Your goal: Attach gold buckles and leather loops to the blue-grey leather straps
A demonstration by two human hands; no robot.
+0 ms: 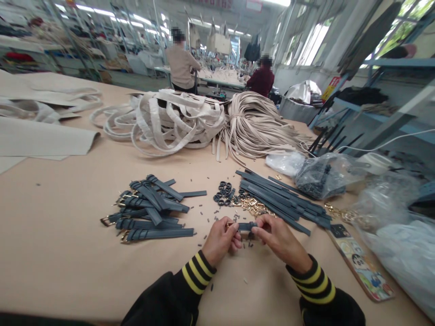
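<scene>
Blue-grey strap (246, 226) handles best kept flat, left hand (218, 241) pinching it near the gold buckle (230, 223), right hand (277, 236) gripping the opposite end.

On the worktable (68, 276), a pile of buckled straps (159, 206) lies left of the left hand (219, 240); one strap (246, 226) sits between it and the right hand (280, 240). Beyond the hands are strap loops (223, 193), then buckles (253, 206), then cut strips (282, 199) rightward. Behind lies a heap of bands (173, 122), left of a bundle of thongs (254, 124). A phone (362, 262) lies right, beside a plastic bag (404, 258).
</scene>
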